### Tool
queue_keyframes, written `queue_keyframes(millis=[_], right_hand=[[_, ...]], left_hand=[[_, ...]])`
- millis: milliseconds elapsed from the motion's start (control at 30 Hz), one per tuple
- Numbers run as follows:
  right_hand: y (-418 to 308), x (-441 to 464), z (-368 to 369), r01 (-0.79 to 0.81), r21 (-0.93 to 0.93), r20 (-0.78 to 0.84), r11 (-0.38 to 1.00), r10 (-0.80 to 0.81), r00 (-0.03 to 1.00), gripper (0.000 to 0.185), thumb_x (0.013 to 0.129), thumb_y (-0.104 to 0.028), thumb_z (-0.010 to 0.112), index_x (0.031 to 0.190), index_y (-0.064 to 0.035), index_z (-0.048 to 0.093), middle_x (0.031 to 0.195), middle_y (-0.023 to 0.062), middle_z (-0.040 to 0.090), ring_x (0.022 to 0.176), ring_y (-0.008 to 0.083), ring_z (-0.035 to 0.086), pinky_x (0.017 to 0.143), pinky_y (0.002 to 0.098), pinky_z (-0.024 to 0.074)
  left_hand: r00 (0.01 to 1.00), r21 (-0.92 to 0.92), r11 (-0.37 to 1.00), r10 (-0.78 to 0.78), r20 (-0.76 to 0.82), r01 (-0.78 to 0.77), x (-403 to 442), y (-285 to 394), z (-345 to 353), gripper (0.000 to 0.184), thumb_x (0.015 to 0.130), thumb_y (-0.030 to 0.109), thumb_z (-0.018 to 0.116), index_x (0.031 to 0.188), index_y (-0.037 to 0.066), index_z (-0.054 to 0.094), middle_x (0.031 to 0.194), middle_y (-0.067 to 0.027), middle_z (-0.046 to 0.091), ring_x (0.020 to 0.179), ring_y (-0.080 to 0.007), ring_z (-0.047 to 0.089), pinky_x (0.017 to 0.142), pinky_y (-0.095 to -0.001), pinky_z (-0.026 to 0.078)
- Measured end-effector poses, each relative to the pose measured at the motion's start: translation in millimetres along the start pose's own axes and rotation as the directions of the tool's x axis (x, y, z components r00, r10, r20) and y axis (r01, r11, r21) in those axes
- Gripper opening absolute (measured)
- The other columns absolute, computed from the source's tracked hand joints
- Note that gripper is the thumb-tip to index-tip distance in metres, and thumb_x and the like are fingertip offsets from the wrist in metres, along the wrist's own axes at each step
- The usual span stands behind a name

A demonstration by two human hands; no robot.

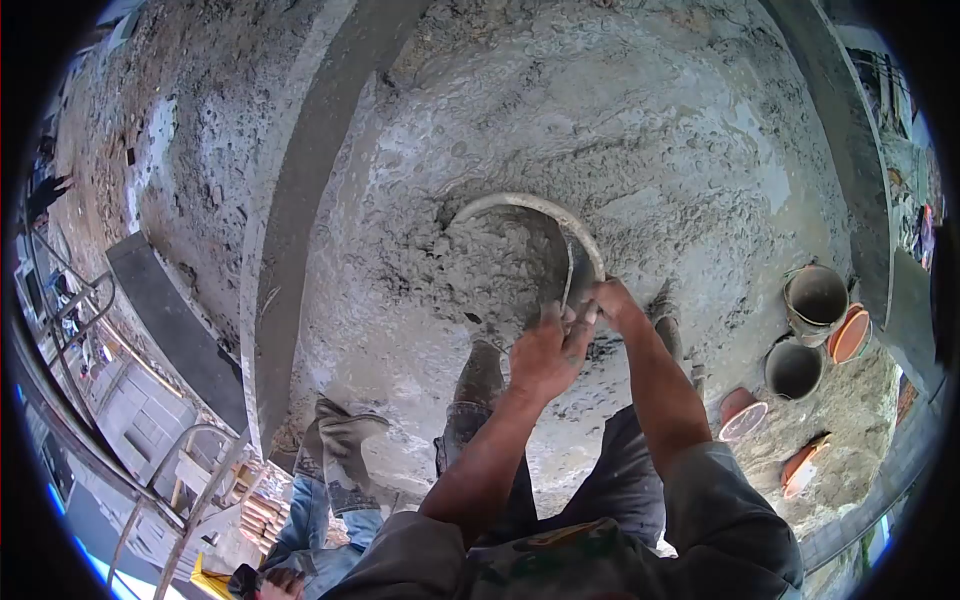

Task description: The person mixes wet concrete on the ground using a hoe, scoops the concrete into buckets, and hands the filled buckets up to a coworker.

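A thick, pale, mortar-smeared curved band [530, 203] arches over wet grey concrete [430, 280]; whether it is a hose or a tub's rim, I cannot tell. Its far left end meets the wet mix. My right hand [610, 302] is closed round the band's near right end. Close beside it, my left hand [548, 355] has its fingers bent at a thin pale strip [570, 275] that runs inside the curve. The fingertips of both hands nearly meet. Dark shade fills the gap between band and strip. My muddy boots [483, 375] stand in the mix just behind.
Concrete beams [305, 170] border the wet area on the left and right [850, 150]. Dark buckets [793, 368] and several orange-rimmed containers [743, 415] stand at right. Another person's boot [345, 450] is close on my left. Metal railings [190, 490] rise at lower left.
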State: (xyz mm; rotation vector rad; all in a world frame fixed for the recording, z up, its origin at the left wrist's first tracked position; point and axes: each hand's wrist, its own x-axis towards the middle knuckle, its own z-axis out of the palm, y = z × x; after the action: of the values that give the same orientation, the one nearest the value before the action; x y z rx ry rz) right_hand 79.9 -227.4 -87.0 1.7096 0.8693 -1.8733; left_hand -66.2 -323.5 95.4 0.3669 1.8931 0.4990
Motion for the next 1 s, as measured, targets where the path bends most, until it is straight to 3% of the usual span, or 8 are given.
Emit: queue_keyframes(millis=[67,167,267,333,400,500,733,1000], right_hand=[[-25.6,26.9,-24.7,-0.022,-0.262,-0.144,0.965,-0.016,0.989,0.039,0.071,-0.014,0.063,0.104,0.0059,0.058,0.087,0.0157,0.065,0.079,0.0296,0.062,0.067,0.0406,0.049],[6.0,72.7,-49.7,0.237,-0.571,-0.344,0.786,-0.492,0.799,0.049,0.081,-0.026,0.059,0.117,0.0053,0.051,0.096,0.0181,0.064,0.088,0.0292,0.061,0.076,0.0374,0.0474],[-24.9,-26.6,-19.9,0.536,0.238,-0.416,0.81,-0.414,0.81,0.049,0.089,-0.038,0.049,0.123,-0.003,0.05,0.1,0.0086,0.064,0.092,0.0226,0.059,0.078,0.0302,0.0441],[-26.0,-73.6,-1.0,0.112,0.644,0.023,0.757,-0.166,0.986,0.06,0.089,-0.052,0.046,0.12,-0.0011,0.054,0.098,0.0182,0.064,0.109,0.0249,0.052,0.088,0.0286,0.0398],[-34.3,-120.2,34.7,-0.052,0.571,0.453,0.819,-0.262,0.852,0.065,0.085,-0.063,0.044,0.099,-0.0017,0.062,0.087,0.0139,0.064,0.088,0.0209,0.058,0.076,0.0282,0.0431],[-8.9,-114.3,90.3,0.207,0.479,-0.168,0.853,-0.142,0.975,0.063,0.084,-0.065,0.045,0.077,-0.0042,0.06,0.074,0.0078,0.059,0.065,0.0168,0.053,0.062,0.0295,0.0422],[-52.0,-110.6,119.5,0.268,0.374,-0.526,0.888,-0.034,0.85,0.03,0.087,-0.039,0.053,0.075,-0.0108,0.052,0.059,0.0016,0.038,0.047,0.017,0.038,0.043,0.033,0.0345],[-192.9,-319.7,170.8,0.307,0.11,-0.364,0.945,-0.249,0.898,0.015,0.084,-0.019,0.05,0.083,-0.0079,0.061,0.065,0.0044,0.044,0.046,0.0163,0.035,0.042,0.0331,0.0305]], left_hand=[[0.994,0.076,0.997,0.022,0.105,-0.03,22.5,29.0,25.5,0.051,0.088,0.04,0.054,0.12,0.001,0.044,0.096,-0.0225,0.062,0.094,-0.0414,0.058,0.082,-0.0439,0.046],[0.969,-0.21,0.947,0.245,-0.026,-0.245,40.8,34.2,74.2,0.055,0.089,0.04,0.053,0.124,0.0,0.042,0.108,-0.0241,0.058,0.104,-0.0397,0.055,0.087,-0.0414,0.044],[0.931,-0.07,0.952,0.274,-0.24,-0.298,40.3,21.2,60.3,0.053,0.091,0.042,0.049,0.119,-0.003,0.048,0.114,-0.0232,0.056,0.108,-0.0346,0.054,0.091,-0.0383,0.042],[0.916,-0.144,0.973,0.113,-0.385,-0.18,36.3,10.3,27.7,0.049,0.091,0.041,0.05,0.114,-0.002,0.053,0.111,-0.0215,0.058,0.104,-0.0307,0.057,0.089,-0.0355,0.043],[0.913,-0.293,0.954,-0.056,-0.405,-0.071,15.7,14.5,-24.5,0.043,0.092,0.036,0.051,0.112,-0.001,0.056,0.106,-0.0153,0.061,0.096,-0.0237,0.059,0.085,-0.0322,0.043],[0.893,-0.468,0.865,-0.056,-0.447,-0.181,-3.4,-26.3,-79.4,0.035,0.092,0.031,0.052,0.106,0.0,0.059,0.096,-0.0066,0.062,0.088,-0.0156,0.056,0.081,-0.0284,0.042],[0.829,-0.487,0.862,-0.163,-0.535,-0.145,-64.1,-146.2,-164.8,0.026,0.089,0.023,0.057,0.094,-0.001,0.062,0.083,-0.0039,0.061,0.08,-0.012,0.054,0.076,-0.0266,0.043],[0.739,-0.392,0.913,-0.185,-0.648,-0.116,-186.0,-175.7,-315.1,0.027,0.083,0.028,0.057,0.085,0.002,0.065,0.068,-0.013,0.063,0.066,-0.0215,0.06,0.064,-0.035,0.046]])
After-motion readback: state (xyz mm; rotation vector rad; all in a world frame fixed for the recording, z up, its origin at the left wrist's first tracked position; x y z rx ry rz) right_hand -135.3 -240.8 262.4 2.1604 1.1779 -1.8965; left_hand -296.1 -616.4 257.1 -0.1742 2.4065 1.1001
